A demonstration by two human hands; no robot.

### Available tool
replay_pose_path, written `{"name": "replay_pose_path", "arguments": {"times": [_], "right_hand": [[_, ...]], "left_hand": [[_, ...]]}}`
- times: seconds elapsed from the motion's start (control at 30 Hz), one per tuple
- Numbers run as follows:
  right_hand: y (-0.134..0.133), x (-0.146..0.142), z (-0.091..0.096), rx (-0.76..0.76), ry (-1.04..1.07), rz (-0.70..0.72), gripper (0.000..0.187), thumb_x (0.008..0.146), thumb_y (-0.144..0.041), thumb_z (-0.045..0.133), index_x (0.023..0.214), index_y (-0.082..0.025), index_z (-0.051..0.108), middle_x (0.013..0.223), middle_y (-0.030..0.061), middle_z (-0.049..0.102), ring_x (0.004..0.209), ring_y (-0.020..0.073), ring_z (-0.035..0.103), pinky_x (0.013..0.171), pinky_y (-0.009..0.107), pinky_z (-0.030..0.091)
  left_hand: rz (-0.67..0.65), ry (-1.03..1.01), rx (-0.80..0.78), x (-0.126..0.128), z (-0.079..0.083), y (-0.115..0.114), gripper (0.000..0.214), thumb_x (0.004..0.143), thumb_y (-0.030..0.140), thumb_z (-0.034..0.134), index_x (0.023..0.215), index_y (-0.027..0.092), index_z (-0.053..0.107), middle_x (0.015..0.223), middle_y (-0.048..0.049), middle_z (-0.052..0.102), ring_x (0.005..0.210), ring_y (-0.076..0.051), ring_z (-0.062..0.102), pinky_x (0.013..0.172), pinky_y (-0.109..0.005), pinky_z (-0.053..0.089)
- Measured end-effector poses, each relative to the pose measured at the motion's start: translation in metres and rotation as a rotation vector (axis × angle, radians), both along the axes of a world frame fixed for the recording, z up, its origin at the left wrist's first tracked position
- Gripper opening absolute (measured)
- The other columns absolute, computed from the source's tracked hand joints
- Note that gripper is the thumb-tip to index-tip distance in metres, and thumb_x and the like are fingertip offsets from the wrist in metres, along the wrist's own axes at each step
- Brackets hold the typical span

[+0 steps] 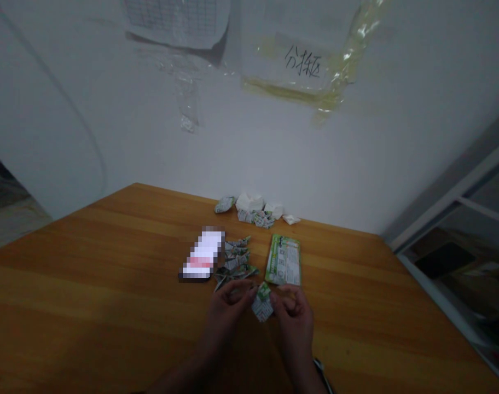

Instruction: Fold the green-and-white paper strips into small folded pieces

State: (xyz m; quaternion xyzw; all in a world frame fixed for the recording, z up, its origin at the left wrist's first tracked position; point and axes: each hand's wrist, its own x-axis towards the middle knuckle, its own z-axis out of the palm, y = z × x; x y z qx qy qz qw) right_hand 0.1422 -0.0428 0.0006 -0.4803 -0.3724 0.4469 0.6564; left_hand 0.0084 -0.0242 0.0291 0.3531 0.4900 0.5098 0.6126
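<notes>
A small folded piece of printed paper (262,304), green at the top and grey-white below, is pinched between my two hands. My left hand (232,303) grips its left edge between thumb and fingers. On the opposite edge, my right hand (294,309) pinches it the same way, with the fingertips partly hidden. Just beyond my left hand lie several folded printed-paper shapes (236,261) in a column. A green and white printed packet (284,260) lies flat beyond my right hand.
Left of the folded shapes, a phone (203,254) with a lit, blurred screen rests on the wooden table (110,262). White and printed folded papers (250,202) line the table's back edge by the wall (249,142). A shelf (458,219) stands at the right.
</notes>
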Motion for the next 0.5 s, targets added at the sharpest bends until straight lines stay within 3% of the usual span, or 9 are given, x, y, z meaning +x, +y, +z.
{"name": "replay_pose_path", "arguments": {"times": [0.13, 0.23, 0.37, 0.5], "right_hand": [[0.0, -0.001, 0.0, 0.022, -0.021, 0.005, 0.02, 0.074, -0.029, 0.072, 0.081, -0.018, 0.057, 0.049, -0.0072, 0.057, 0.042, 0.0081, 0.052, 0.044, 0.016, 0.04], [0.001, 0.005, 0.002, 0.051, -0.092, -0.03, 0.015, 0.074, -0.027, 0.072, 0.08, -0.018, 0.061, 0.058, -0.0036, 0.064, 0.051, 0.0094, 0.058, 0.049, 0.017, 0.045], [0.004, 0.012, 0.005, 0.037, -0.124, -0.092, 0.015, 0.075, -0.027, 0.071, 0.086, -0.017, 0.066, 0.064, 0.0, 0.07, 0.059, 0.0123, 0.065, 0.056, 0.019, 0.05], [0.003, 0.013, 0.006, 0.022, -0.128, -0.078, 0.018, 0.073, -0.027, 0.073, 0.088, -0.017, 0.071, 0.076, 0.0047, 0.076, 0.069, 0.0173, 0.071, 0.063, 0.024, 0.055]], "left_hand": [[-0.025, 0.005, 0.008, 0.001, -0.003, -0.002, 0.05, 0.059, 0.043, 0.08, 0.098, 0.013, 0.07, 0.081, -0.011, 0.077, 0.072, -0.024, 0.071, 0.067, -0.03, 0.054], [-0.09, 0.052, 0.086, -0.001, -0.004, 0.001, 0.047, 0.067, 0.045, 0.073, 0.101, 0.014, 0.071, 0.092, -0.0111, 0.076, 0.083, -0.025, 0.07, 0.074, -0.031, 0.053], [-0.091, 0.215, 0.149, -0.006, -0.004, 0.006, 0.045, 0.082, 0.053, 0.053, 0.088, 0.014, 0.074, 0.076, -0.0074, 0.075, 0.073, -0.022, 0.067, 0.068, -0.028, 0.05], [-0.142, 0.319, 0.119, -0.009, -0.002, 0.009, 0.055, 0.081, 0.06, 0.048, 0.07, 0.013, 0.073, 0.061, -0.0039, 0.068, 0.058, -0.017, 0.059, 0.055, -0.023, 0.041]]}}
